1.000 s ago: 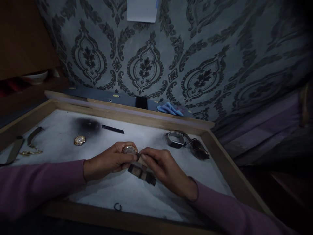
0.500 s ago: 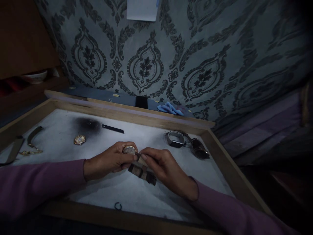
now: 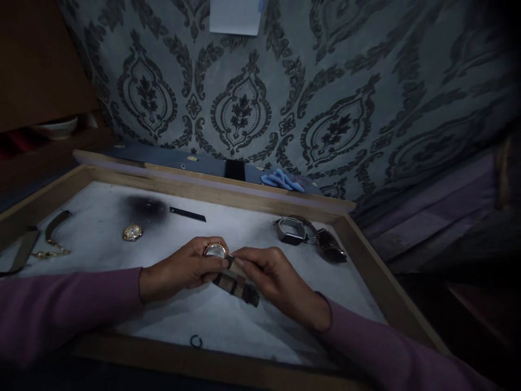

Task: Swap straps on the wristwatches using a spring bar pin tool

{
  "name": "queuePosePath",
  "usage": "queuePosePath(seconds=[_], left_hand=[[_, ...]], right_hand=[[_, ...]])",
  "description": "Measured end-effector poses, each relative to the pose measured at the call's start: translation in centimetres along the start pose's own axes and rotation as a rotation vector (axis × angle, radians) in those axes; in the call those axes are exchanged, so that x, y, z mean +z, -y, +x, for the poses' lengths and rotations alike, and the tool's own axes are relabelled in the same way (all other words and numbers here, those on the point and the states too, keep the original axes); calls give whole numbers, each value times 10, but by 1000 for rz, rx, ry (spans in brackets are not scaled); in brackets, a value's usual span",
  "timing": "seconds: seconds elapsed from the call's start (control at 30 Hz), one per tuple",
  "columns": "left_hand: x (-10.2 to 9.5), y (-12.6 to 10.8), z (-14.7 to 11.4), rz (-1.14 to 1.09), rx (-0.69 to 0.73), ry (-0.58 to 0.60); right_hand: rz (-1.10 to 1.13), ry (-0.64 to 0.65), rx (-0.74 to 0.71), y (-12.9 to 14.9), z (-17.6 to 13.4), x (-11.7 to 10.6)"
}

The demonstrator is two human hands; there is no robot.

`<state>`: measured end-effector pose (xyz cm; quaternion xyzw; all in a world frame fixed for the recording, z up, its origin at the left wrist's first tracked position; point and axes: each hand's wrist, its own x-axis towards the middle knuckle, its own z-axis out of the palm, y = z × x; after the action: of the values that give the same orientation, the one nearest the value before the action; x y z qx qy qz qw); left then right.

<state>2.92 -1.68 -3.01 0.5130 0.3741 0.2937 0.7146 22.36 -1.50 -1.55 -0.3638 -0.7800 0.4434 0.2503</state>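
My left hand is closed round a gold-rimmed wristwatch, its round face tipped upward. Against the watch's right edge, my right hand pinches thumb and forefinger together. A thin dark piece shows at those fingertips, too small to name. Below the pinch hangs a brown watch strap, folded, with a paler inner side; its join to the watch is hidden by my fingers. Both hands are just above the white bottom of a wooden tray.
A gold watch case lies left, near a black blade. Straps and a gold chain lie far left. Several watches sit at right. A dark ring lies in front; a blue cloth lies behind the rim.
Both hands stay almost in place, still together at the watch. The watch face tilts slightly and looks brighter; the view has shifted a little.
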Motion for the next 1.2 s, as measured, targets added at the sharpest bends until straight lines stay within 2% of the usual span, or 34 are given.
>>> queuePosePath(seconds=[0.23, 0.67, 0.93, 1.2], left_hand=[[5, -6, -3, 43, -27, -35], [7, -9, -3, 55, -31, -59], [6, -11, -2, 53, -47, -56], [4, -11, -1, 61, -35, -60]], right_hand=[[-1, 39, 8, 0, 1, -3], [-68, 14, -1, 2, 1, -2], [-203, 0, -54, 5, -1, -1], [-205, -2, -47, 4, 0, -2]])
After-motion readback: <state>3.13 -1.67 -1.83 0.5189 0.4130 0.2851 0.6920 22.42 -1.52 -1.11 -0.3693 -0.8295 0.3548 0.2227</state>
